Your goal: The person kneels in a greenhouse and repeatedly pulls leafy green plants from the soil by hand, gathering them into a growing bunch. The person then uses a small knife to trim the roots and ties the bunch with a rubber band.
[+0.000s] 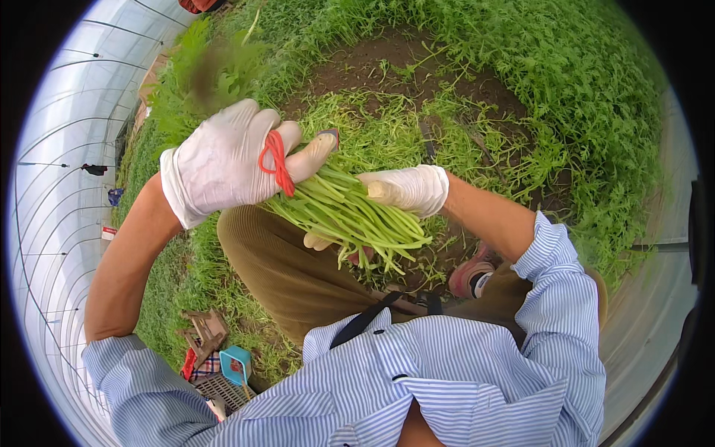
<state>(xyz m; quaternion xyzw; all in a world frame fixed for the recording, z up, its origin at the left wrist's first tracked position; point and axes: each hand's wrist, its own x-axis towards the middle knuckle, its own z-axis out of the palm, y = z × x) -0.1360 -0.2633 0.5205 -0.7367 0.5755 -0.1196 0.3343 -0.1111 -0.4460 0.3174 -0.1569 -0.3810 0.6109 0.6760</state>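
A bunch of leafy green stalks [357, 209] is held between both hands over my knee, its cut ends toward me and its feathery leaves at the upper left, partly blurred. My left hand [229, 156], in a thin white glove, closes around the upper stalks. Red string or elastic ties [273, 159] hang looped over its fingers. My right hand [405, 190], gloved too, grips the lower stalks, thumb on top; fingertips show beneath the bunch. A small grey piece with a red edge [330, 134] shows at the left thumb tip; I cannot tell what it is.
Growing greens [586, 112] surround a patch of soil [380, 61] strewn with cut stalks and leaves. At lower left are a small wooden stool [205, 333], a blue plastic container [236, 364] and a slatted crate [222, 391]. Plastic greenhouse sheeting [72, 151] curves along the left.
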